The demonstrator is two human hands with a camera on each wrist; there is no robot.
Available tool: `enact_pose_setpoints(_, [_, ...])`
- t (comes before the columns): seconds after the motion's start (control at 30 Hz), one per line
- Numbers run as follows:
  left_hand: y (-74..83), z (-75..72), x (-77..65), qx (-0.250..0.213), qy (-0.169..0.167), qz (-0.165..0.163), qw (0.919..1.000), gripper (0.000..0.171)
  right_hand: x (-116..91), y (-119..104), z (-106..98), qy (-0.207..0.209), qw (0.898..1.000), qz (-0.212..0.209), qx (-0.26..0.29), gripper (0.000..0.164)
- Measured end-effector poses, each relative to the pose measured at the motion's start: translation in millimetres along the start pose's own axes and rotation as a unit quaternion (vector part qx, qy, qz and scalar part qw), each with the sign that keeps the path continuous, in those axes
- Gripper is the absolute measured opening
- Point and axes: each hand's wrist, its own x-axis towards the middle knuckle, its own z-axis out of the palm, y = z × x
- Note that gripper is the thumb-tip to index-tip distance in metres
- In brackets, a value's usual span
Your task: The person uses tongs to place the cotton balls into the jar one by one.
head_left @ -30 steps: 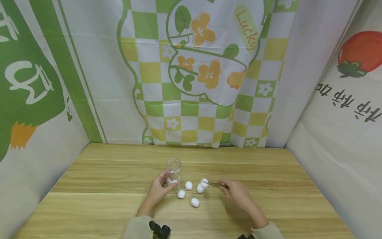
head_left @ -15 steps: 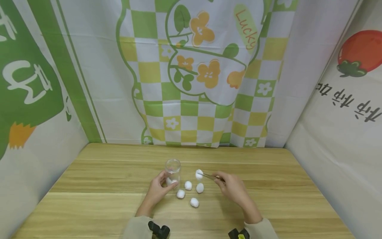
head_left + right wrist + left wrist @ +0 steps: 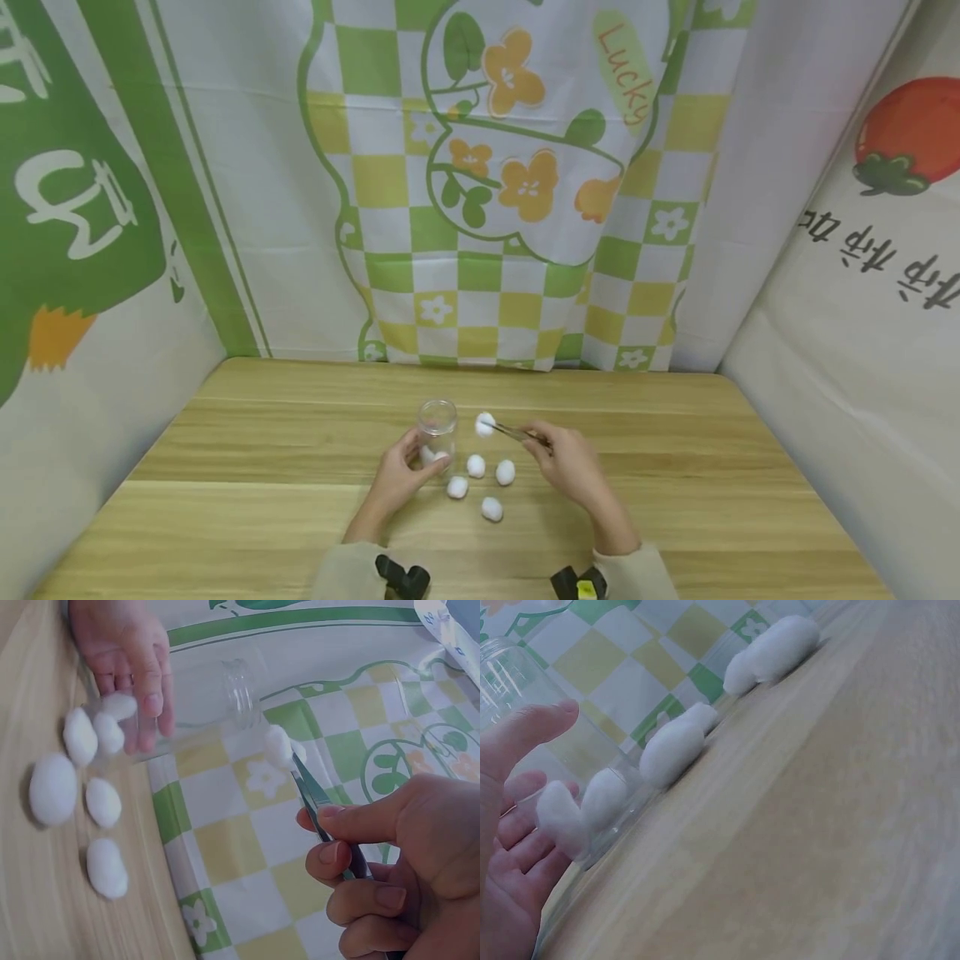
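My left hand (image 3: 402,481) holds a clear open-topped jar (image 3: 437,418) upright on the table, thumb on the near side and fingers behind it. Inside, at the bottom, lie white cotton balls (image 3: 562,817). In my right hand (image 3: 572,467) I grip metal tweezers (image 3: 315,796) between thumb and fingers. Their tips pinch a cotton ball (image 3: 485,424), raised above the table to the right of the jar's mouth. Several more cotton balls, among them one nearest the front (image 3: 492,509), lie on the wood beside the jar.
The wooden table (image 3: 262,433) reaches back to a checked green and yellow curtain (image 3: 480,275). Printed cloth walls stand at the left and right sides, one bearing a red fruit picture (image 3: 907,133).
My right hand has lifted the cotton ball in the tweezers away from the one beneath it and carried it left toward the jar. The left hand keeps its hold.
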Motion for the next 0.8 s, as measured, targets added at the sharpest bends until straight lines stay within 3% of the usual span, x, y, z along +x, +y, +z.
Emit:
enact_pose_setpoints(0.37, [-2.0, 1.7, 1.6, -0.001, 0.003, 0.002, 1.0, 0.059, 11.0, -16.6, 4.4, 0.035, 0.999, -0.017, 0.035, 0.018])
enact_pose_setpoints(0.8, [-3.8, 1.6, 3.0, -0.002, 0.011, 0.002, 0.9999, 0.056, 18.4, -31.6, 16.7, 0.051, 0.998, -0.013, 0.03, 0.019])
